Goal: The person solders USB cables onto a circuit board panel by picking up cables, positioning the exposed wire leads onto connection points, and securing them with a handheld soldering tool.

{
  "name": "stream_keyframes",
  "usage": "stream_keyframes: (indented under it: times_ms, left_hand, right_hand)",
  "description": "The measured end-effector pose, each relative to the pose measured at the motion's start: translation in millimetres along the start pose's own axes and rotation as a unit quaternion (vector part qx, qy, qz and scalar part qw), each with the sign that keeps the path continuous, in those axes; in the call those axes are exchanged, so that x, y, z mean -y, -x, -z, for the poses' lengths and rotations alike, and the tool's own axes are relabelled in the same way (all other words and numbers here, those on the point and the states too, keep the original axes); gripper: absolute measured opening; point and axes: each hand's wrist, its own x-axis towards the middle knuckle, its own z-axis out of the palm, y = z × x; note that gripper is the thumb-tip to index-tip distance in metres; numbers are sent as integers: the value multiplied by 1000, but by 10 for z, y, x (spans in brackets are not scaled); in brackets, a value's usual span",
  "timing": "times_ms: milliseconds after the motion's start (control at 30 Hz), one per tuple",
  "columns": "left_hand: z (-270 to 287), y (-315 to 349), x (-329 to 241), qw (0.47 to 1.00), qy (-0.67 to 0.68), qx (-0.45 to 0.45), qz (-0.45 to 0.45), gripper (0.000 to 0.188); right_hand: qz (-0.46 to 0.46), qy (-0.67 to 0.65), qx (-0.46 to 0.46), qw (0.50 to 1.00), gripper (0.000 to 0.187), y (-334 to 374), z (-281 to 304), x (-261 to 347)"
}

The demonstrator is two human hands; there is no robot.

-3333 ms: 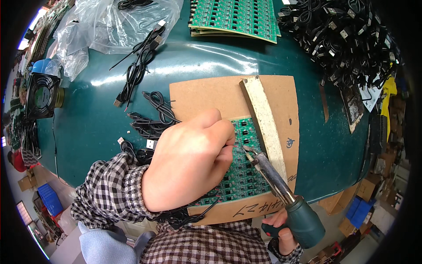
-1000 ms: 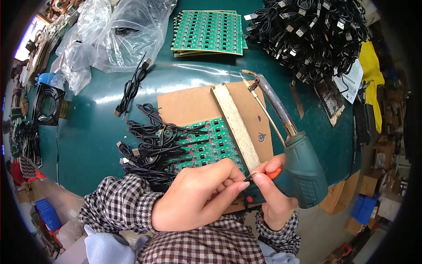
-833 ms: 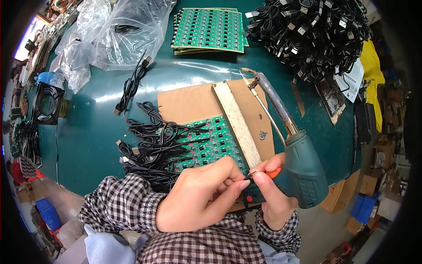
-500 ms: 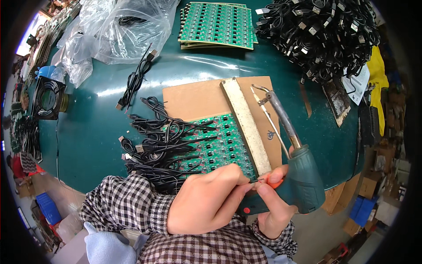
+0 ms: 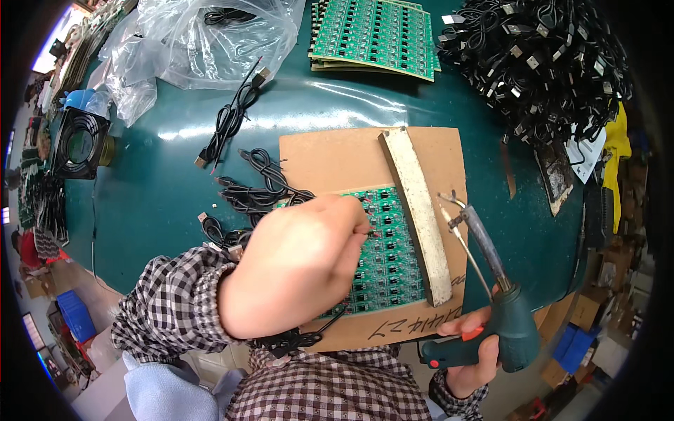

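My left hand (image 5: pixel 302 256) is closed in a pinch over the green circuit board panel (image 5: pixel 393 274). Its fingers hold the thin wire end of a black cable, most of which the hand hides. Below the strip, my right hand (image 5: pixel 484 354) wraps around a dark green soldering gun (image 5: pixel 516 330) with an orange trigger. The gun's metal barrel and thin feed tube point up and away, apart from the panel. Several black USB cables (image 5: pixel 263 193) lie against the panel's left side. A pale, worn bar (image 5: pixel 421 217) rests along the panel's right edge.
Brown cardboard (image 5: pixel 337 158) lies under the panel. At the back are a stack of circuit panels (image 5: pixel 372 38), a large heap of USB cables (image 5: pixel 540 63) and clear plastic bags (image 5: pixel 203 49). A small black fan (image 5: pixel 81 144) stands at left; one loose cable (image 5: pixel 228 126) lies behind.
My hands have separated. The left moved up and left onto the panel with the wire end; the right moved right and down with the soldering gun. The whole view has shifted slightly.
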Motion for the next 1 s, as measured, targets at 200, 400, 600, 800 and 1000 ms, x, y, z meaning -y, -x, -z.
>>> stream_keyframes:
  times_ms: [200,400,600,800,1000]
  left_hand:
    - [-152,-2,1,994,-109,-5,-4,14]
    - [-158,30,-21,993,-114,-9,9,14]
    - [-145,32,-24,994,-107,0,23,13]
    - [-123,35,-31,995,-89,8,31,13]
    - [-121,35,-36,995,-91,9,35,13]
  right_hand:
    - [9,44,37,998,62,62,172,-112]
    - [-29,47,56,997,58,147,240,-57]
    - [-110,54,109,987,56,193,367,-61]
    - [-127,62,90,986,56,227,304,-25]
    - [-137,52,111,983,65,217,315,-68]
